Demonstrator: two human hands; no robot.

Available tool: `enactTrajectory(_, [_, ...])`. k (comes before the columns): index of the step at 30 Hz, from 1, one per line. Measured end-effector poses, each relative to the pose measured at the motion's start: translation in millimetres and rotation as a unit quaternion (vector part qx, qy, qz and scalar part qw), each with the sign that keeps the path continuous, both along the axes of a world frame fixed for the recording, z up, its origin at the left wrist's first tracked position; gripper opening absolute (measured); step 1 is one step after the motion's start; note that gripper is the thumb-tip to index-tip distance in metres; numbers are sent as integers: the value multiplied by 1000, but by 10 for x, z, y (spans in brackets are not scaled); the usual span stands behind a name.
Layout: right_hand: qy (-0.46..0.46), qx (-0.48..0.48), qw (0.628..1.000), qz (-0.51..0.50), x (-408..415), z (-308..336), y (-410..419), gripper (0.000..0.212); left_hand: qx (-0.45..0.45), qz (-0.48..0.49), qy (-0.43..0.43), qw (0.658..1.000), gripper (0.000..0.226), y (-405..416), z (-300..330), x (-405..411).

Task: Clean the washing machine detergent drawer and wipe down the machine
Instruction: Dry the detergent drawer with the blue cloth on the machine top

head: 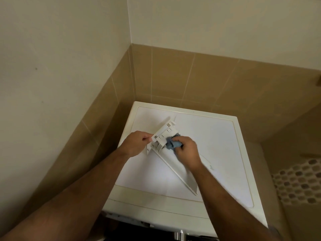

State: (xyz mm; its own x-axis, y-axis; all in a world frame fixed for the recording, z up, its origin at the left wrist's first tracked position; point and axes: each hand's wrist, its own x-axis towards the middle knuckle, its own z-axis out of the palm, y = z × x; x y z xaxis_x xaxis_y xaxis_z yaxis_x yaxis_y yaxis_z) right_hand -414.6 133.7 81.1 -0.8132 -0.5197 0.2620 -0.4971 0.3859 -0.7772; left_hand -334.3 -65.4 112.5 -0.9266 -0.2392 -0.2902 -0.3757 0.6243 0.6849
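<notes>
A blue cloth (172,144) meets a white detergent drawer (173,153) on the white washing machine (217,145), against tan wall tiles (199,77).

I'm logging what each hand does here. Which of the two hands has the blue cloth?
The right hand grips the bunched blue cloth against the detergent drawer; the left hand only pinches the drawer's edge.

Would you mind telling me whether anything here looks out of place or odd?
Only the detergent drawer: it is out of its slot, lying on the washing machine top. The left hand pinches it while the right hand presses a blue cloth against it. No spill or damage shows.
</notes>
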Motion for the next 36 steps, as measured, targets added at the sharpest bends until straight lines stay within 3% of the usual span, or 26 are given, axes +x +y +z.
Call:
enactTrajectory(4, [-139,11,990,-20,-140,177,-25,19,-12,-4,2,1000,37,4,-8,-8])
enactTrajectory(7, [-161,-1,973,-167,-321,194,-36,18,-14,-11,5,1000,35,-9,-20,-3])
enactTrajectory(9, [-165,-9,966,-199,-380,205,-42,15,-13,-10,6,1000,34,-13,-32,5])
enactTrajectory(12, [-148,-5,978,-145,-231,180,-101,11,0,0,13,1000,35,-7,-35,7])
enactTrajectory(16, [-22,121,990,-66,-226,-43,-36,11,5,12,8,1000,36,21,-22,9])
enactTrajectory(20, [-109,36,991,-71,-272,232,-119,16,13,28,9,999,36,23,-37,12])
enactTrajectory(24, [-106,-40,985,-131,-216,425,-390,20,11,28,-1,1000,37,21,-53,11])
enactTrajectory(27, [-112,37,990,-75,-28,391,-562,9,13,21,2,1000,34,13,-57,11])
enactTrajectory(30, [-45,104,994,9,89,363,-523,15,30,16,9,999,31,-14,-81,5])
enactTrajectory(32, [-86,116,988,49,34,443,-444,24,46,19,10,999,31,-18,-95,3])
enactTrajectory(34, [-121,77,990,-5,-76,489,-410,25,66,14,10,998,36,-27,-93,3])
enactTrajectory(36, [-97,32,989,-106,-140,510,-432,21,106,10,10,994,38,-51,-88,17])
